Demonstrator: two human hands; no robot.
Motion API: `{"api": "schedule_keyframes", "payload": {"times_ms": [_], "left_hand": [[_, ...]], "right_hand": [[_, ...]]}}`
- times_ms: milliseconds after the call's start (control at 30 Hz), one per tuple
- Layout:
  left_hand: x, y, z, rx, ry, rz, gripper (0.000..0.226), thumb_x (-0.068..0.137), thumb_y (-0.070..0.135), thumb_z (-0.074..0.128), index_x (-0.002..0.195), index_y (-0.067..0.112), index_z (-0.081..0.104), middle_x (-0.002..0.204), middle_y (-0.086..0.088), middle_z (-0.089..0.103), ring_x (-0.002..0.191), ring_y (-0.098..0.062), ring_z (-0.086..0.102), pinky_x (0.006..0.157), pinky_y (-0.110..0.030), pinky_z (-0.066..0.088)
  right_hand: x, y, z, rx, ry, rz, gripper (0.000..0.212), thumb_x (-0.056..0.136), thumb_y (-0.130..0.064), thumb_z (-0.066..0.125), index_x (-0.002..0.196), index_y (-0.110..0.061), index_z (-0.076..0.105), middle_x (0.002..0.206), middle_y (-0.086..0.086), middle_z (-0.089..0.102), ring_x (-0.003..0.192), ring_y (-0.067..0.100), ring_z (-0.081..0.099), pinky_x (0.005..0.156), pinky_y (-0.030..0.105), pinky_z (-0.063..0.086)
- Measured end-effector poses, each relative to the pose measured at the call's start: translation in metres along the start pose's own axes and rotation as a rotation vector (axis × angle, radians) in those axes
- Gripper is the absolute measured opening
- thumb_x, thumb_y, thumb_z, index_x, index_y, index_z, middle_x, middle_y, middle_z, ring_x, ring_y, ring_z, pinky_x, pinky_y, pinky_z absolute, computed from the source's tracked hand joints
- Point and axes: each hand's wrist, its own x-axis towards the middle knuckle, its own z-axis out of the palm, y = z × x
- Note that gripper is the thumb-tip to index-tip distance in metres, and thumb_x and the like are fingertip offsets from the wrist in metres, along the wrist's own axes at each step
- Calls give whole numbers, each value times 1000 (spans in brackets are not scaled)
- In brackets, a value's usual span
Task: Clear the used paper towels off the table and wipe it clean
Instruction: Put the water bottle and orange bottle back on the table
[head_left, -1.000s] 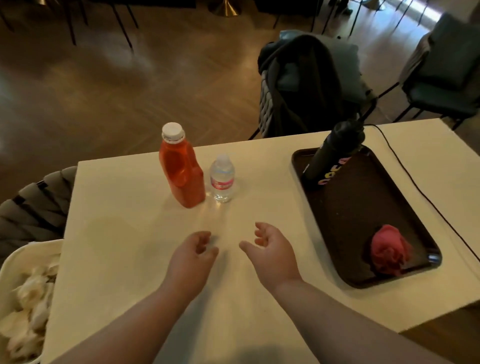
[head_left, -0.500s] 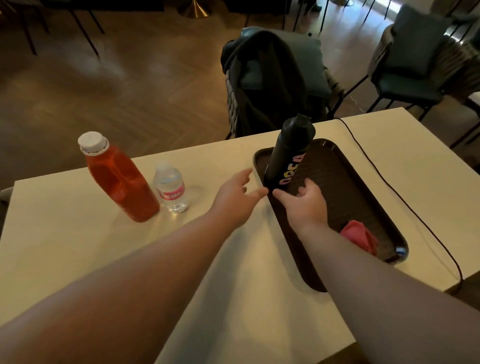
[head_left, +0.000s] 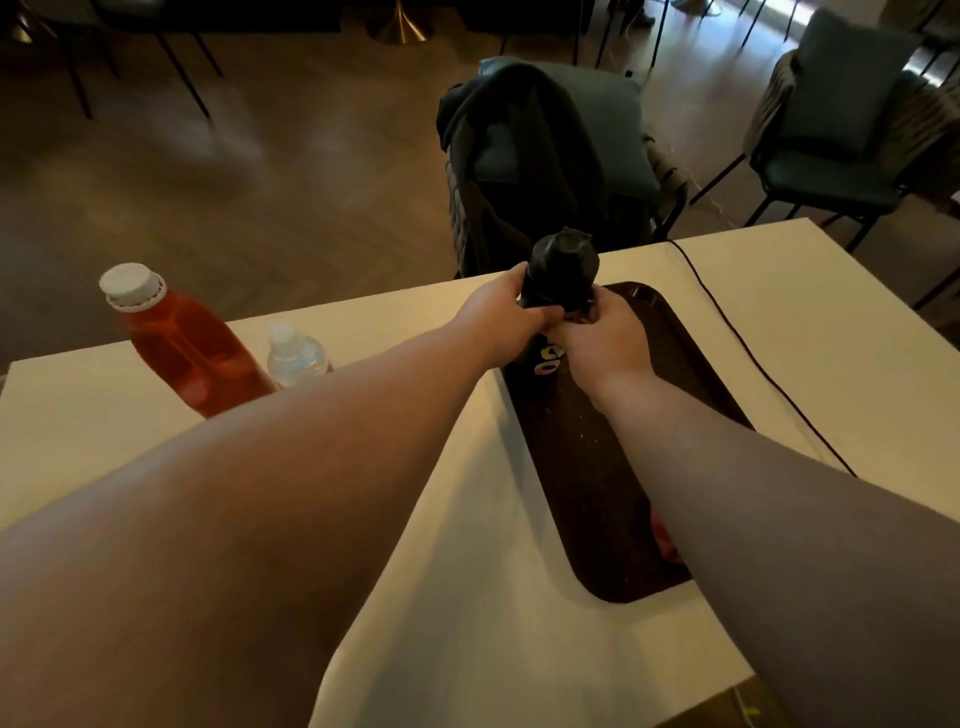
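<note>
Black bottle (head_left: 563, 267) gripped in your left hand (head_left: 498, 325) and right hand (head_left: 605, 343) at the tray (head_left: 587, 467); table (head_left: 467, 597) shows 0 paper towels, red wad (head_left: 664, 540) lies on tray, wiping not yet done.

A juice bottle (head_left: 171, 343) stands near the table's (head_left: 467, 623) far left edge, with a water bottle (head_left: 296, 356) just beside it. A dark tray (head_left: 587, 493) lies along the right side, with a black bottle (head_left: 563, 265) upright at its far end. A cable (head_left: 748, 343) runs beside it. A jacket-draped chair (head_left: 587, 135) stands behind the far edge.
</note>
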Motion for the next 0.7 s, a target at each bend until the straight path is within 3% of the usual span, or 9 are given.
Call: {"api": "schedule_keyframes", "payload": {"times_ms": [167, 333, 400, 467, 600, 700], "left_hand": [[-7, 3, 3, -57, 61, 11, 62, 96, 24, 70, 152, 26, 45, 144, 2, 57, 134, -19, 51, 93, -24, 38], [-34, -1, -6, -117, 119, 3, 60, 95, 26, 71, 150, 27, 47, 144, 4, 57, 134, -17, 52, 97, -24, 40], [-50, -5, -14, -143, 151, -6, 60, 94, 27, 72, 149, 28, 49, 143, 5, 58, 131, -19, 54, 106, -34, 46], [-70, -10, -22, -192, 193, -31, 59, 93, 25, 73, 147, 28, 52, 142, 6, 59, 129, -19, 56, 106, -45, 50], [-119, -32, -43, -249, 277, -89, 57, 90, 23, 75, 143, 27, 56, 137, 7, 63, 126, -18, 58, 105, -48, 50], [-159, -57, -63, -272, 322, -140, 55, 89, 20, 77, 140, 27, 59, 132, 7, 65, 125, -16, 58, 106, -48, 50]], "right_hand": [[-2, -1, -4, -20, 34, -18, 31, 90, -25, 75, 120, -22, 67, 103, -9, 69, 92, 4, 64, 62, 14, 43], [-20, -12, -9, -50, 1, -119, 39, 88, -29, 76, 125, -23, 66, 109, -11, 70, 100, 6, 63, 78, 19, 48], [-31, -19, -7, -60, -42, -155, 39, 87, -30, 77, 124, -23, 66, 109, -11, 69, 102, 6, 64, 81, 20, 49], [-45, -26, -2, -59, -84, -185, 37, 87, -30, 77, 123, -26, 66, 110, -11, 69, 104, 6, 64, 82, 21, 50], [-85, -39, 21, -12, -201, -188, 40, 84, -27, 78, 123, -27, 67, 113, -10, 71, 107, 7, 65, 93, 34, 55], [-119, -45, 51, 52, -297, -152, 41, 84, -22, 79, 123, -26, 67, 111, -8, 72, 104, 10, 68, 92, 38, 57]]}}
